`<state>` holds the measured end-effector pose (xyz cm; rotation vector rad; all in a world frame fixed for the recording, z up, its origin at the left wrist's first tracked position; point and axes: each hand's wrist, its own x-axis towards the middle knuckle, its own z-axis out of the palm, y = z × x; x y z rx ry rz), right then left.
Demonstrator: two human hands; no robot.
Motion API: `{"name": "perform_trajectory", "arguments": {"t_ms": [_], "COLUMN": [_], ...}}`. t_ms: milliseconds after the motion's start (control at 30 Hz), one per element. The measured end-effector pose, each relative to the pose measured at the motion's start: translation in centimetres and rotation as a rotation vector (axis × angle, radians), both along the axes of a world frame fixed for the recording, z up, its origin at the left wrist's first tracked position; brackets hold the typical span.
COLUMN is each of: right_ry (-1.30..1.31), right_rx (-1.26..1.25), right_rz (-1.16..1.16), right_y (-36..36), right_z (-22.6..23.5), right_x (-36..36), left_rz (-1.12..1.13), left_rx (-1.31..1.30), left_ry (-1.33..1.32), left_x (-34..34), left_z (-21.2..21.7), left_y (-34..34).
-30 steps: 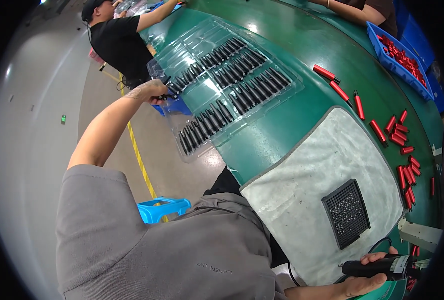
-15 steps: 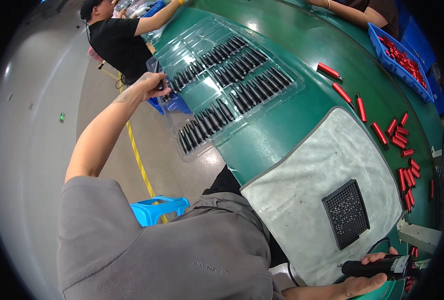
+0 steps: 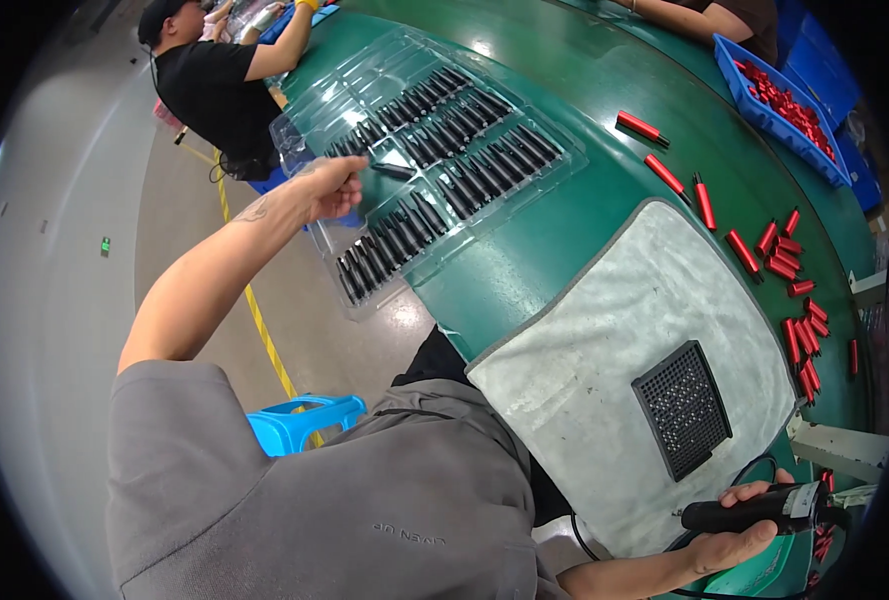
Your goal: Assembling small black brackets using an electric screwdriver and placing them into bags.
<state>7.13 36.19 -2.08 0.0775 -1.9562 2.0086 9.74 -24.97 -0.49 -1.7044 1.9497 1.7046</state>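
Note:
My left hand [image 3: 333, 186] reaches out to the near left side of a clear plastic tray [image 3: 555, 160] on the green table. Its fingers pinch one black cylinder [image 3: 397, 172] just above the tray. Rows of several black cylinders [image 3: 485, 165] fill the tray's slots. At the lower right my right hand [image 3: 735, 535] grips a black handheld tool [image 3: 755, 510] with a cable, beside a grey cloth mat [image 3: 615, 330]. A black perforated block [image 3: 683, 408] lies on the mat.
Several red cylinders [image 3: 795, 290] lie scattered on the green table [image 3: 585, 70] to the right, with more in a blue bin [image 3: 780, 100]. A person in a black shirt [image 3: 215, 90] works at the far left. A blue stool [image 3: 300, 425] stands below.
My left hand has shifted from the tray's left edge toward its middle and now holds a black cylinder. My right hand with the tool has stayed put.

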Motion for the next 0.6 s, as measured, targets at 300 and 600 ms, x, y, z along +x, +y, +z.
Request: {"name": "perform_trajectory", "arguments": {"t_ms": [300,600], "right_ry": [-0.084,-0.081], "right_rx": [-0.061,-0.024], "right_rz": [-0.066,-0.105], "right_y": [-0.9,-5.2], "right_z": [0.9,3.9], "right_x": [0.7,1.9], "left_rz": [-0.317,-0.761], "left_rx": [-0.157,-0.578], "left_ry": [-0.087,0.204], "left_x": [-0.2,0.3], "left_z": [0.6,-0.5], "left_y": [1.0,0.8]}}
